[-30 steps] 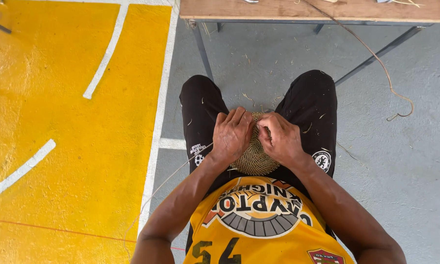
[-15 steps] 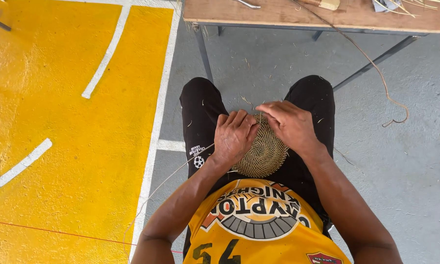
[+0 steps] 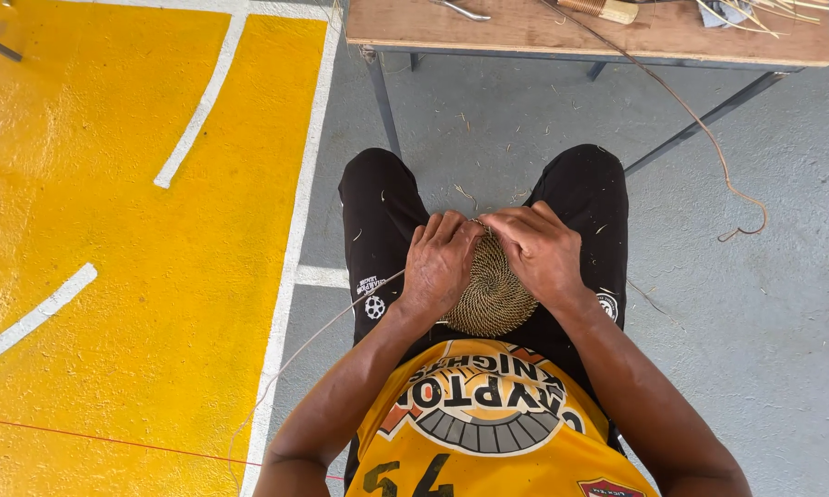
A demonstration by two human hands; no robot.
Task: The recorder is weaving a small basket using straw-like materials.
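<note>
A craft workshop on a painted court floor [image 3: 111, 276], with a fibre-strewn wooden workbench [image 3: 525, 32].

The round woven disc [image 3: 494, 293] on the lap is coiled straw-coloured fibre, ribbed and matt. A thin pale strand [image 3: 322, 333] of the same fibre trails off to the left. The shorts [image 3: 382, 216] are black matt cloth flecked with fibre bits; the jersey [image 3: 488, 433] is smooth yellow cloth with a slight sheen. The far table [image 3: 525, 28] has a bare, unvarnished wooden top on dull grey metal legs. The floor [image 3: 764, 313] is rough grey concrete, coated on the left in matt, scuffed yellow paint [image 3: 111, 276].
</note>
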